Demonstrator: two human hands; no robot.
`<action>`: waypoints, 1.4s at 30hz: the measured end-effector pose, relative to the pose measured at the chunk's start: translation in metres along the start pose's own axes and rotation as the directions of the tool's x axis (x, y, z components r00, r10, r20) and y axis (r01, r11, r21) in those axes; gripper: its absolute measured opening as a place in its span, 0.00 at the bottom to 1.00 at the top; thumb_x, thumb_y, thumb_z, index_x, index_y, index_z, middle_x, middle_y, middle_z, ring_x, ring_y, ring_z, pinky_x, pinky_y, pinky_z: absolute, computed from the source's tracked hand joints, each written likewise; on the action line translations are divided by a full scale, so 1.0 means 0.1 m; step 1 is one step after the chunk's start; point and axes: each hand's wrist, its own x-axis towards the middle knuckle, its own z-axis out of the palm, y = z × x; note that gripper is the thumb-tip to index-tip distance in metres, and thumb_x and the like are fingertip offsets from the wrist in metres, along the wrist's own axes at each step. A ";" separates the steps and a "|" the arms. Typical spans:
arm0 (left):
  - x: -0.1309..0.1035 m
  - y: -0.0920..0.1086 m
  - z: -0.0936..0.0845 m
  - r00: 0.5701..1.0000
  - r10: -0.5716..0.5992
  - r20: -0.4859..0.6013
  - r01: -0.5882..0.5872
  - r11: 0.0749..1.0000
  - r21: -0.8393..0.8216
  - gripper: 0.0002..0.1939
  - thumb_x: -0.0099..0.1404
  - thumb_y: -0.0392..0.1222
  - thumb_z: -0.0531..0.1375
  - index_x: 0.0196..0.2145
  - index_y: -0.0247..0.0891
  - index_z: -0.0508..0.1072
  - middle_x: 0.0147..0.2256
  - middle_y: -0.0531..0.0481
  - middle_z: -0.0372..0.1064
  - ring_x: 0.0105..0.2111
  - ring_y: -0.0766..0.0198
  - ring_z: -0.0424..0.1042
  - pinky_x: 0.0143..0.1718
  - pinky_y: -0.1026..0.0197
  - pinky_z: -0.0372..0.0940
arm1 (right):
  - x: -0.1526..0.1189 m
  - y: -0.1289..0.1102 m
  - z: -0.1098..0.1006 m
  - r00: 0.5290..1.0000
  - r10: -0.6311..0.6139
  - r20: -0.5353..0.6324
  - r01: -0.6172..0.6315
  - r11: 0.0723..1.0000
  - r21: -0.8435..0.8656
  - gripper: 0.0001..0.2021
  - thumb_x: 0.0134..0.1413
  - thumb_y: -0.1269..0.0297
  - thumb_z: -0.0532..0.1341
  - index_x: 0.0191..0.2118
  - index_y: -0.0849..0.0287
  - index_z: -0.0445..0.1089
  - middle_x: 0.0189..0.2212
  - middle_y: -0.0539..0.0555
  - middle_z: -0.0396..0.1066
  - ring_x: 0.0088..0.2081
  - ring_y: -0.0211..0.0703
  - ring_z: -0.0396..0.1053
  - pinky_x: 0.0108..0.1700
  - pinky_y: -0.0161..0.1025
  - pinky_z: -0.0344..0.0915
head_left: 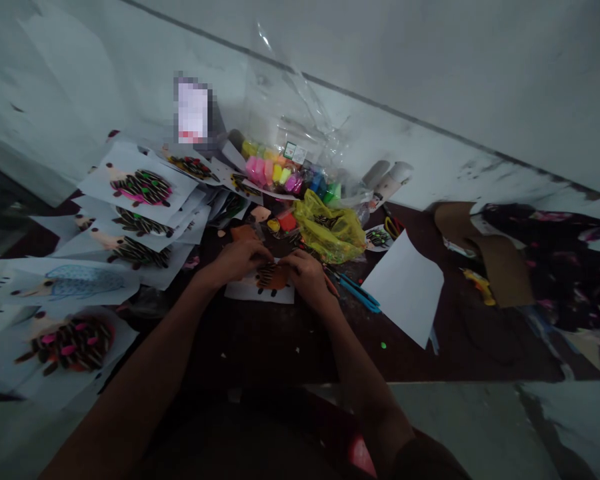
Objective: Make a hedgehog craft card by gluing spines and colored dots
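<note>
A white paper card [237, 292] lies on the dark table in front of me, bearing a small hedgehog figure [275, 279] of brown clay with striped seeds on its back. My left hand [240, 259] bends over the card's upper left, fingers drawn together at the figure's top edge. On the other side, my right hand [306, 272] has its thumb and fingers pinched at the figure's right end. Anything small between either hand's fingertips is too dim to make out. Beyond the hands, a yellow plastic bag [337, 233] holds dark striped seeds.
Finished hedgehog pictures [140, 187] are stacked at the left. Behind stands a clear bag of coloured clay [280, 170]. At the right are blue-handled scissors [357, 293], a blank white sheet [405, 287], brown cardboard [503, 267] and dark floral cloth [570, 267]. A wall borders the table's back.
</note>
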 end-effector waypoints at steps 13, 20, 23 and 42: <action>-0.03 0.07 -0.08 0.999 0.015 0.042 -0.017 0.999 0.039 0.17 0.65 0.35 0.56 0.45 0.44 0.84 0.47 0.48 0.80 0.46 0.56 0.77 0.49 0.58 0.68 | 0.03 -0.05 -0.01 0.998 0.008 0.057 -0.001 0.991 -0.133 0.10 0.65 0.73 0.60 0.41 0.57 0.81 0.38 0.56 0.74 0.41 0.42 0.71 0.43 0.35 0.64; -0.03 0.06 -0.08 0.998 0.008 0.064 -0.011 0.999 0.049 0.19 0.63 0.35 0.56 0.45 0.45 0.84 0.46 0.48 0.80 0.45 0.58 0.76 0.44 0.62 0.68 | 0.08 -0.09 -0.03 0.994 0.050 0.102 -0.037 0.991 -0.127 0.09 0.65 0.73 0.61 0.40 0.60 0.81 0.38 0.57 0.74 0.40 0.42 0.71 0.43 0.35 0.63; -0.02 0.06 -0.09 0.995 0.014 0.098 -0.021 0.998 0.062 0.20 0.63 0.33 0.56 0.46 0.42 0.83 0.46 0.46 0.79 0.44 0.56 0.76 0.43 0.60 0.67 | 0.10 -0.11 -0.05 0.990 0.064 0.128 -0.046 0.990 -0.136 0.09 0.65 0.72 0.61 0.40 0.60 0.80 0.37 0.57 0.74 0.40 0.43 0.71 0.42 0.36 0.63; -0.01 0.00 -0.04 0.999 0.050 0.020 -0.050 0.999 -0.003 0.20 0.65 0.37 0.56 0.49 0.44 0.82 0.49 0.47 0.80 0.47 0.55 0.77 0.48 0.56 0.69 | 0.07 -0.14 -0.12 0.987 0.071 0.147 -0.042 0.980 -0.194 0.13 0.67 0.71 0.58 0.49 0.57 0.79 0.45 0.59 0.76 0.45 0.45 0.73 0.46 0.36 0.66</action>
